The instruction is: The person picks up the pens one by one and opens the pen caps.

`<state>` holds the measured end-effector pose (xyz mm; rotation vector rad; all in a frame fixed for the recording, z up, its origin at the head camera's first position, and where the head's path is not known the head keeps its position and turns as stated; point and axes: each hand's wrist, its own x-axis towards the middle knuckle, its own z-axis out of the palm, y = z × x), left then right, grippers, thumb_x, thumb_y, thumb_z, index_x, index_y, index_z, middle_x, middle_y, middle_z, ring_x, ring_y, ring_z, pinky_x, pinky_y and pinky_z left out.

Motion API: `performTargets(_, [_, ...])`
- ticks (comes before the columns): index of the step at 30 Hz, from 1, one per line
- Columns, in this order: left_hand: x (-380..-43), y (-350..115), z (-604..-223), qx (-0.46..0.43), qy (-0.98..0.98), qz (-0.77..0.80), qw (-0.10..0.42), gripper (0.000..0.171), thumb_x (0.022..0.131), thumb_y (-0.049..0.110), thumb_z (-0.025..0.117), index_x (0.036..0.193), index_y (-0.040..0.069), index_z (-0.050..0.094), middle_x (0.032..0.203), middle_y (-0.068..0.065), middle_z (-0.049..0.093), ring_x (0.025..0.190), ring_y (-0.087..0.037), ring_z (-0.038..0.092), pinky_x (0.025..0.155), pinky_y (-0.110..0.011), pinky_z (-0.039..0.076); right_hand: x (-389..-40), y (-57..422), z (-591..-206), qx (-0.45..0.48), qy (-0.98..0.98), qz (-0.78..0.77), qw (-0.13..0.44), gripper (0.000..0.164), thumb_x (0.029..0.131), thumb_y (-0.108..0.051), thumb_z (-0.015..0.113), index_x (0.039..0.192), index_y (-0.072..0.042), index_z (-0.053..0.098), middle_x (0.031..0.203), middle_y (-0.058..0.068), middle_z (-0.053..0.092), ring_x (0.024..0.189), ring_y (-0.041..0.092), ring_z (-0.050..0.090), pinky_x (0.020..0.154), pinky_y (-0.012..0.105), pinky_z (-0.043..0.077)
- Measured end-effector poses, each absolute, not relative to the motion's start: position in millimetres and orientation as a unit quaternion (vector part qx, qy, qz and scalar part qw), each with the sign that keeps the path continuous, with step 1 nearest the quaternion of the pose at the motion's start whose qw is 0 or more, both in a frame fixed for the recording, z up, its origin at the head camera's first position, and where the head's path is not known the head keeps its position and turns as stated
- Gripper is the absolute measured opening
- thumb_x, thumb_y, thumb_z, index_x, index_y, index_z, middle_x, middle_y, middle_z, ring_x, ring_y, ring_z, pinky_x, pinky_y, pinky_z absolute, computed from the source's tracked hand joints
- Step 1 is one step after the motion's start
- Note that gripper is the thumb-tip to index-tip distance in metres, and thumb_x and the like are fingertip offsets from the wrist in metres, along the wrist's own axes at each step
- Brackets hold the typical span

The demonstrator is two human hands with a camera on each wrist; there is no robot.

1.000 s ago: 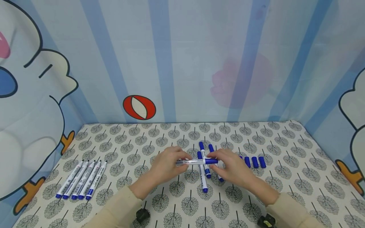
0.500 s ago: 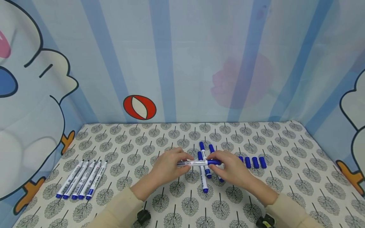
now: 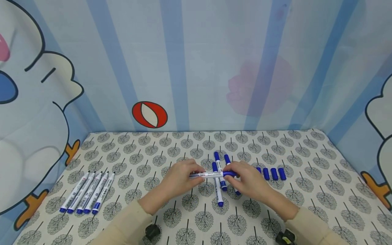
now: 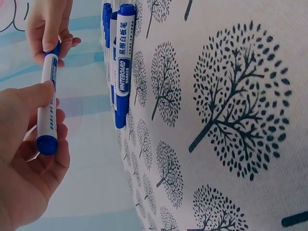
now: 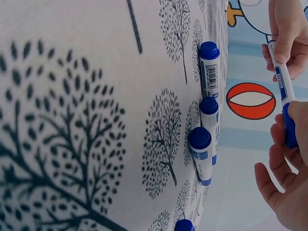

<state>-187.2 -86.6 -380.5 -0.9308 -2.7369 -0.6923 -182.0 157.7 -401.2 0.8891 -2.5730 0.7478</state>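
On the bench (image 3: pixel 131 157), well to the left of the fingers of our left hand (image 3: pixel 183 177), five uncapped markers (image 3: pixel 90 192) lie side by side, with dark tips turned away from us. Next come these fingers themselves: they are curled round the white body of one marker (image 3: pixel 212 175), the thumb on the upper side, and the blue end sticks out behind the grip. So the marker lies level in the air, between our two hands. At its other end, the fingers of our right hand (image 3: pixel 248 177) pinch the blue cap (image 3: pixel 230 174). The cap meets the body without a gap that we can see, but how tightly it sits we cannot tell.

In our judgement, the step in hand is the handling of this cap, and it asks for a straight line. Both hands should work along the length of the marker, without bending, so that the tip is not hurt. The left grip should be firm but not crushing, and a slow, even force is better than a jerk.

Below and just beyond the fingers lie three capped markers (image 3: pixel 217 187); if our hands go too low, we could knock them. To the right of the right-hand fingers stand or lie loose blue caps (image 3: pixel 274 174), near enough that a careless elbow or wrist could scatter them.
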Motion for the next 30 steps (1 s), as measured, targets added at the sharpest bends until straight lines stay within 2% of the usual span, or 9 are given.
performTargets(11, [-183.7,-88.6,-378.7,-0.359,-0.900,-0.207,0.133,0.020,0.079,0.025,0.071,0.096,0.015,0.070,0.075,0.010,0.054,0.061,-0.001,0.041,0.054,-0.013,0.038,-182.5,160.5,-398.1,0.342,-0.895,0.232,0.170,0.016,0.082,-0.021,0.068,0.098,-0.019,0.064,0.075,-0.015,0.052,0.067,0.003,0.042,0.055,0.016,0.037])
performTargets(23, [-179.4,-90.0,-383.4,-0.381,-0.884,-0.181,0.201,0.019,0.077,0.025,0.073,0.093,0.015,0.070,0.072,0.009,0.051,0.059,-0.002,0.039,0.050,-0.011,0.034,-183.8,159.2,-401.2,0.369,-0.887,0.212,0.178,0.014,0.084,-0.021,0.065,0.098,-0.017,0.065,0.081,-0.012,0.058,0.071,0.002,0.045,0.059,0.017,0.038])
performTargets(30, [-179.0,-89.5,-382.9,-0.382,-0.886,-0.176,0.196,0.019,0.077,0.024,0.073,0.093,0.015,0.070,0.072,0.009,0.052,0.059,-0.002,0.039,0.049,-0.010,0.033,-182.6,159.4,-401.2,0.370,-0.889,0.208,0.172,0.013,0.086,-0.021,0.063,0.098,-0.017,0.065,0.085,-0.009,0.061,0.073,0.003,0.048,0.059,0.017,0.039])
